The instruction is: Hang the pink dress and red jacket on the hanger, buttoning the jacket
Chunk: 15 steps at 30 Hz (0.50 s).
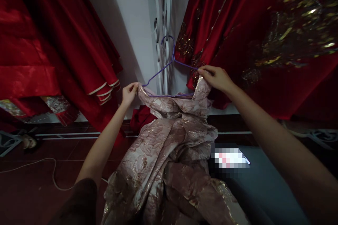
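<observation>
A pale pink dress (158, 140) with gold threads hangs down in front of me, its skirt falling in folds toward the bottom of the view. A purple clothes hanger (159, 72) sits inside its neckline, hook upward. My left hand (129, 93) is closed on the dress's left shoulder, by the hanger's left end. On the other side, my right hand (216, 77) pinches the right shoulder strap at the hanger's right end. The hook overlaps a white metal rack (165, 14); whether it rests on it I cannot tell.
Red garments (87, 42) hang on the left, and red fabric with gold sequins (285, 31) hangs on the right. A lit screen, blurred out (229, 157), lies on a grey-blue surface (266, 175). A thin white cable (54, 172) runs over the reddish floor.
</observation>
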Motion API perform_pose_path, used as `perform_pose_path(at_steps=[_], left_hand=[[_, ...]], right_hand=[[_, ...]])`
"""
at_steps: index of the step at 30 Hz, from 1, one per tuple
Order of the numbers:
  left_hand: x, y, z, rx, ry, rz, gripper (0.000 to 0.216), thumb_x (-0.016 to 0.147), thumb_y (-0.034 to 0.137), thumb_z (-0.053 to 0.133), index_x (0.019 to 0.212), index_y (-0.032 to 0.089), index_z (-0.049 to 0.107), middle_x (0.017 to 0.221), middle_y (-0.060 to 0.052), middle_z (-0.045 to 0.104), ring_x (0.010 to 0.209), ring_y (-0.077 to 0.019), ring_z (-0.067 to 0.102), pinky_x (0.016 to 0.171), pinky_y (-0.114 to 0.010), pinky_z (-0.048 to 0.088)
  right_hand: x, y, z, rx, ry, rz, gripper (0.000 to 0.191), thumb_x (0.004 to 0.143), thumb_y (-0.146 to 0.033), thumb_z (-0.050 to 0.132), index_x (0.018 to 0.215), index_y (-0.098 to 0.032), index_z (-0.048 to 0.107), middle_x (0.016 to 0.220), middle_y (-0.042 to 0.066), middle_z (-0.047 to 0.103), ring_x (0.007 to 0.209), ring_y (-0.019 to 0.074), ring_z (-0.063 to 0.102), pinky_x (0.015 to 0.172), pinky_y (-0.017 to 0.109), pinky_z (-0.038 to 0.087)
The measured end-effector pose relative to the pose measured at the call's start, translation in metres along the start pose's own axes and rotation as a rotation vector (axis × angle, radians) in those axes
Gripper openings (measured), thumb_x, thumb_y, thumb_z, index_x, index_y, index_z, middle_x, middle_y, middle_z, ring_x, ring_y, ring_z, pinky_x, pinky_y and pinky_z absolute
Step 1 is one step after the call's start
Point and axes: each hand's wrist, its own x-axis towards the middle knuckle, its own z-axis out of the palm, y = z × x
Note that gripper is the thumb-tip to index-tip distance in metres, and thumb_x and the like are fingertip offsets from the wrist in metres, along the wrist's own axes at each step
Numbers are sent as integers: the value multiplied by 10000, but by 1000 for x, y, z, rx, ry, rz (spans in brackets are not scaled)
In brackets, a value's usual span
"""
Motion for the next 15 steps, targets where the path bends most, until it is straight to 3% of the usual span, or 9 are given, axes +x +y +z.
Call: perform_pose_path(at_steps=[3, 6, 8, 10, 12, 15], left_hand=[[26, 27, 12, 31, -151, 67, 377, 731, 456, 640, 899, 128, 722, 935, -69, 713, 879, -184, 634, 812, -263, 467], [37, 25, 8, -76, -264, -37, 421, 720, 481, 645, 942, 129, 705, 928, -69, 709, 857, -181, 638, 793, -270, 475], [29, 4, 3, -173, -239, -182, 453, 780, 505, 561, 1007, 126, 663, 924, -80, 696, 809, -158, 639, 759, -273, 484], [8, -26, 0, -153, -125, -332, 427, 825, 478, 486, 999, 112, 619, 887, -89, 679, 746, -135, 628, 729, -271, 484], [-20, -57, 1, -10, -190, -434, 297, 772, 362, 578, 937, 116, 596, 866, -83, 667, 752, -130, 613, 739, -268, 475], [-56, -89, -2, 77, -267, -478, 231, 644, 231, 686, 832, 140, 587, 753, -46, 646, 729, -145, 590, 745, -290, 464]], right_hand=[[-4, 5, 13, 35, 13, 26, 470, 821, -602, 438, 916, -201, 662, 809, 33, 682, 749, 202, 604, 650, 286, 419], [-4, 12, 24, 66, 21, 49, 462, 821, -600, 438, 901, -197, 651, 785, 28, 670, 715, 187, 592, 629, 275, 412], [-3, 16, 29, 87, 20, 47, 456, 823, -596, 435, 889, -197, 646, 770, 27, 663, 708, 185, 588, 624, 273, 410], [-2, 19, 32, 106, 23, 30, 451, 825, -592, 431, 881, -197, 641, 780, 29, 663, 725, 188, 589, 634, 274, 413], [-1, 20, 33, 112, 29, 17, 446, 827, -590, 428, 876, -199, 637, 800, 31, 666, 746, 191, 592, 650, 277, 418], [-2, 18, 31, 105, 25, 18, 447, 827, -591, 420, 873, -202, 635, 808, 29, 669, 755, 193, 596, 655, 277, 422]])
